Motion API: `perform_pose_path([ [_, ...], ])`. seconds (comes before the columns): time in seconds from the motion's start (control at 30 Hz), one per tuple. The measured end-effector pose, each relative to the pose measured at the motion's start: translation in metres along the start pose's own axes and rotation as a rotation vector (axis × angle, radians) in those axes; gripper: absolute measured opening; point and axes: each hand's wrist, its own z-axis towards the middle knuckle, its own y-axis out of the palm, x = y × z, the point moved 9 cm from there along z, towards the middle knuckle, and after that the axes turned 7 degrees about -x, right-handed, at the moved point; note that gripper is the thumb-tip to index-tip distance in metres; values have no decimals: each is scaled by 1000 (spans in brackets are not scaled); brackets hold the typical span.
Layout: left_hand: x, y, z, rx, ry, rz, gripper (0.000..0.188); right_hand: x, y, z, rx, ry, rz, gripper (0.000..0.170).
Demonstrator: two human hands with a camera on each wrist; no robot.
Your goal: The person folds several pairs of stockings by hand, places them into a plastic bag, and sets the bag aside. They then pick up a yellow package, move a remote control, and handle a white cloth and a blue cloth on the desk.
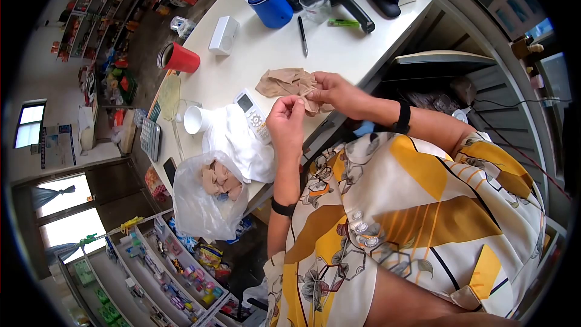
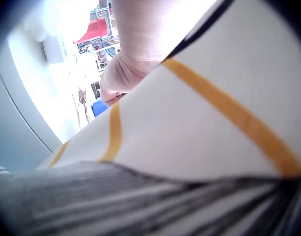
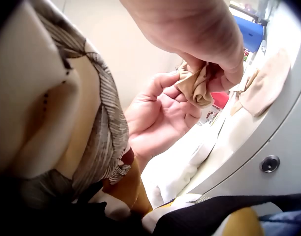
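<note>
Both hands hold a thin tan nylon stocking [image 3: 195, 89], bunched into a small roll. My right hand [image 1: 340, 94] pinches it from above with thumb and fingers. My left hand [image 1: 285, 122] grips its other side between thumb and fingertips, palm turned up in the right wrist view. More tan stocking fabric [image 1: 281, 82] lies spread on the table just past the fingers. In the left wrist view the patterned shirt covers most of the picture, and only part of the left hand [image 2: 116, 81] shows.
On the white table [image 1: 260, 54] are a white remote control [image 1: 251, 115], a white cloth [image 1: 239, 145], a white cup [image 1: 195, 120], a red cup [image 1: 180, 58], a blue canister [image 1: 271, 7] and a pen [image 1: 302, 36]. A plastic bag [image 1: 203, 215] with tan pieces hangs at the edge.
</note>
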Motion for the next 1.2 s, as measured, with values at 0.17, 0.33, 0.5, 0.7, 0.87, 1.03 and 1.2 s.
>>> perform_pose_path([
  [0.17,-11,1,-4,-55,-236,-517,4,-7,2,1,0,-79,14,19],
  [0.33,-10,8,-5,-157,-266,-546,9,-21,1,-4,89,-73,-44,15],
  [0.5,12,-4,-2,41,-4,72,7,-13,-2,-4,73,2,-54,14],
  [0.7,21,-4,3,75,63,54,9,-4,10,-1,-110,34,-433,14],
  [0.87,-18,8,0,-43,-374,-501,14,-18,26,-14,-299,38,-192,17],
  [1.03,-20,18,4,-157,-259,-649,18,-10,17,-4,-101,24,287,18],
  [1.2,-9,10,7,-150,-112,-698,16,-17,17,-2,-7,58,472,20],
])
